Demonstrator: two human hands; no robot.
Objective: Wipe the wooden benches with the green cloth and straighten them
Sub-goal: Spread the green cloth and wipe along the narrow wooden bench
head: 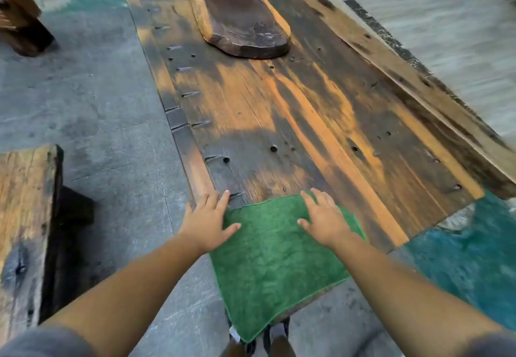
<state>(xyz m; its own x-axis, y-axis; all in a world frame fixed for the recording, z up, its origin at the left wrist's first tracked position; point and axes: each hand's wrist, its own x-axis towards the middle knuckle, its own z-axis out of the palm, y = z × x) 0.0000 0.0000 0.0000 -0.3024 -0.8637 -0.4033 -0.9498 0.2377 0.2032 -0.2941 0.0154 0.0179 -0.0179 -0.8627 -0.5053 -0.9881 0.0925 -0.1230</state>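
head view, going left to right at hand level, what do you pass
bench → grey floor → left hand → right hand → teal floor

Grey short sleeves (42,341), bare forearms (134,281) below them

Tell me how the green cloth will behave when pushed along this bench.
Likely floppy: the green cloth drapes over the near end of the wooden bench and hangs below it. Probably light, being thin at its hem. Its fuzzy nap may drag on the rough, holed wood, so it could bunch ahead of the right hand rather than glide.
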